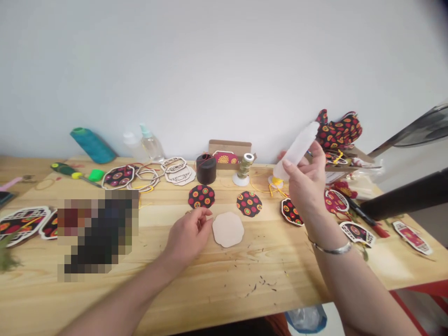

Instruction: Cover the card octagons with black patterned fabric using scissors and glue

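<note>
A pale, scallop-edged wooden piece lies flat on the table in front of me. At its left edge is my left hand, fingers curled together and their tips against the rim. My right hand is raised to the right, closed around a translucent white squeeze bottle that is tilted, one end up to the right. The bottle's lower end is partly lost against the white spool behind it. Just beyond the wooden piece lie two dark flower-patterned fabric pieces, a left one and a right one.
Along the back stand a teal thread cone, a spray bottle, a black spool and a gold thread spool. A screwdriver lies left. Patterned fabric is heaped right, near a black post. Dark scraps litter the front.
</note>
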`<move>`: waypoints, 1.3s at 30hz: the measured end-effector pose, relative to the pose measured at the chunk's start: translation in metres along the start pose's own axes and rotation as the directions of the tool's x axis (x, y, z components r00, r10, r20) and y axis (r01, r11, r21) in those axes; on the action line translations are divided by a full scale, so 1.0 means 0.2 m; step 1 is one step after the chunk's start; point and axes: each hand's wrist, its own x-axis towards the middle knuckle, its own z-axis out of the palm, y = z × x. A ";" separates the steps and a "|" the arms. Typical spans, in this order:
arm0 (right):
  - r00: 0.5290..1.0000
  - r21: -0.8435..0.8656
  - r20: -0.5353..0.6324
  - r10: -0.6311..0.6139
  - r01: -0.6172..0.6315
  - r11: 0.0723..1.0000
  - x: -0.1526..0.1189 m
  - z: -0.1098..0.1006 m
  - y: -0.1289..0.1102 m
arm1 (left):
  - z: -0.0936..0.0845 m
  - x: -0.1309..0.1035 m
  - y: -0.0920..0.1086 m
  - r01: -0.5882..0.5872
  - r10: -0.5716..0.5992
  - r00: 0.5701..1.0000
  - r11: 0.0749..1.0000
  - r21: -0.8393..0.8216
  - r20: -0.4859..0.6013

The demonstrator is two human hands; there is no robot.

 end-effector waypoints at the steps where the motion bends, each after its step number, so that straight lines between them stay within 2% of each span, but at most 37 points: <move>1: 0.999 -0.013 0.022 0.028 -0.028 1.000 0.03 0.00 0.00 | 0.00 0.00 0.00 0.003 -0.003 1.000 1.000 0.000 0.002; 5: 0.978 -0.083 0.099 0.183 -0.176 0.981 0.16 0.02 0.04 | 0.00 0.00 0.00 0.005 -0.005 1.000 1.000 0.011 0.009; 7: 0.981 -0.176 0.054 0.189 -0.177 0.968 0.22 0.04 0.07 | 0.00 -0.01 0.00 0.002 -0.002 1.000 1.000 0.016 0.011; 9: 0.988 -0.377 -0.036 0.150 -0.153 0.914 0.28 0.04 0.10 | 0.00 -0.01 0.00 0.007 -0.007 1.000 1.000 0.021 0.011; 11: 0.992 -0.619 -0.072 0.105 -0.127 0.775 0.32 0.05 0.11 | 0.00 -0.01 0.00 0.010 -0.010 1.000 1.000 0.021 0.011; 13: 0.994 -0.790 -0.023 0.103 -0.081 0.608 0.36 0.06 0.11 | 0.00 -0.01 -0.01 0.007 -0.007 1.000 1.000 0.018 0.010; 15: 0.987 -0.892 0.030 0.156 -0.044 0.450 0.37 0.08 0.10 | 0.00 0.00 -0.01 -0.001 0.001 1.000 1.000 0.021 0.009; 17: 0.975 -0.948 0.029 0.219 -0.043 0.316 0.37 0.10 0.10 | 0.00 0.00 -0.01 -0.006 0.006 1.000 1.000 0.029 0.004; 19: 0.965 -0.969 0.023 0.263 -0.043 0.244 0.36 0.12 0.12 | 0.00 0.00 -0.01 -0.010 0.010 1.000 0.999 0.032 -0.001; 22: 0.955 -0.976 0.025 0.295 -0.040 0.212 0.32 0.15 0.17 | 0.00 0.00 0.00 -0.009 0.009 1.000 1.000 0.029 0.002; 28: 0.939 -0.983 -0.049 0.341 -0.107 0.152 0.28 0.19 0.22 | 0.00 0.00 0.00 -0.014 0.014 1.000 1.000 0.027 -0.007; 39: 0.933 -0.971 -0.059 0.355 -0.137 0.198 0.30 0.18 0.33 | 0.01 0.00 -0.01 -0.044 0.045 0.999 0.998 0.042 -0.024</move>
